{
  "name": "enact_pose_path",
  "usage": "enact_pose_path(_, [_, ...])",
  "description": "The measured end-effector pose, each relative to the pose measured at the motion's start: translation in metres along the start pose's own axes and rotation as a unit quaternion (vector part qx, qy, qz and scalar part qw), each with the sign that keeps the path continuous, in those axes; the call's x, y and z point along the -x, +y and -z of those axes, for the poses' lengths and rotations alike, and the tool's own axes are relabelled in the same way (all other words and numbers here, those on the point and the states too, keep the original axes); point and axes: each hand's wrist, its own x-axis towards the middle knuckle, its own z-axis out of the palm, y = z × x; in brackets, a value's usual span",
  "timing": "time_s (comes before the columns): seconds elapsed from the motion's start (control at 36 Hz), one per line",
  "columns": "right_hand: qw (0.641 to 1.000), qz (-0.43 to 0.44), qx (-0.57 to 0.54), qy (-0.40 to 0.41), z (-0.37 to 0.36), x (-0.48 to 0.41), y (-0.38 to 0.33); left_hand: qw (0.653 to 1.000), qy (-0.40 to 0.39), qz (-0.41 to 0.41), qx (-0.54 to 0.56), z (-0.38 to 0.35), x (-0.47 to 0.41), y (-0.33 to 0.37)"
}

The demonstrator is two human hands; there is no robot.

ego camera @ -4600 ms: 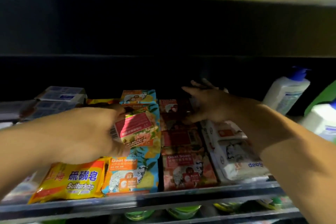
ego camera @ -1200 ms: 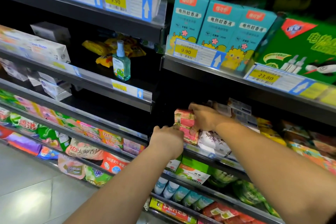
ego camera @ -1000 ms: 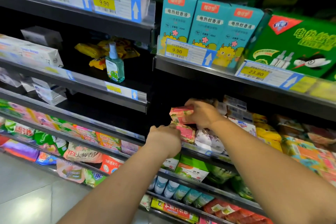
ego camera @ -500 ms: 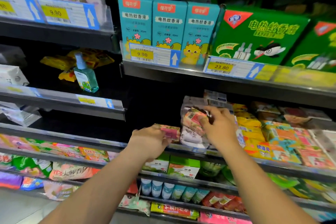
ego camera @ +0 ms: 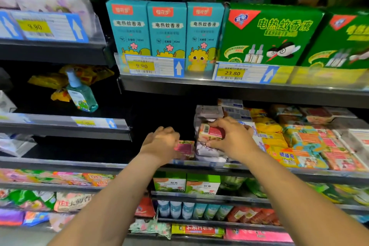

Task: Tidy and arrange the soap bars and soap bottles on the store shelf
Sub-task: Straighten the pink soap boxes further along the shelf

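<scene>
My right hand (ego camera: 229, 138) grips a pink-and-red soap bar packet (ego camera: 211, 133) above a stack of white wrapped soap bars (ego camera: 207, 153) at the left end of the soap shelf (ego camera: 259, 168). My left hand (ego camera: 160, 143) holds a second pink soap packet (ego camera: 184, 149) low on the shelf, just left of that stack. Rows of yellow, orange and pink soap packets (ego camera: 303, 146) lie flat to the right. A small teal bottle (ego camera: 80, 94) stands on the neighbouring shelf to the left.
Teal boxes (ego camera: 165, 30) and green boxes (ego camera: 267, 34) fill the shelf above, fronted by price tags (ego camera: 153, 66). Yellow packets (ego camera: 50, 81) lie behind the teal bottle. Lower shelves hold packets and cartons (ego camera: 185, 183). The shelf space left of my left hand is dark and bare.
The view has shifted right and closer. My right hand has brought its pink packet down over the white stack. My left hand has stayed low by the shelf edge with its packet.
</scene>
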Motion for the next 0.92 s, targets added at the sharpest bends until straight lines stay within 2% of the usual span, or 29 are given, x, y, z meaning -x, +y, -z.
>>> enact_pose_path(0.14, [1.000,-0.012,-0.009,0.001,-0.001,-0.001,-0.002,0.998,-0.025,-0.025,0.053,-0.002,-0.009,-0.006])
enact_pose_path(0.25, [1.000,-0.023,-0.018,0.001,-0.002,0.000,-0.002,0.999,0.041,-0.012,0.026,-0.018,-0.014,-0.007])
enact_pose_path(0.31, [1.000,-0.021,-0.021,0.002,-0.003,0.000,-0.002,0.997,0.048,0.015,0.050,-0.019,-0.017,-0.005])
enact_pose_path(0.44, [1.000,-0.027,-0.010,-0.006,-0.004,-0.003,-0.002,0.990,0.018,0.094,0.101,-0.018,-0.025,0.006])
enact_pose_path(0.64, [0.996,0.011,-0.085,-0.033,-0.001,-0.001,0.003,0.985,-0.025,0.097,0.138,-0.004,-0.020,-0.003])
enact_pose_path(0.75, [0.992,0.012,-0.104,-0.070,0.009,0.001,0.014,0.984,0.034,0.086,0.153,0.001,-0.016,-0.009])
enact_pose_path(0.92, [0.994,0.003,-0.102,-0.049,0.021,0.001,0.025,0.950,0.176,0.108,0.234,0.015,-0.005,0.007])
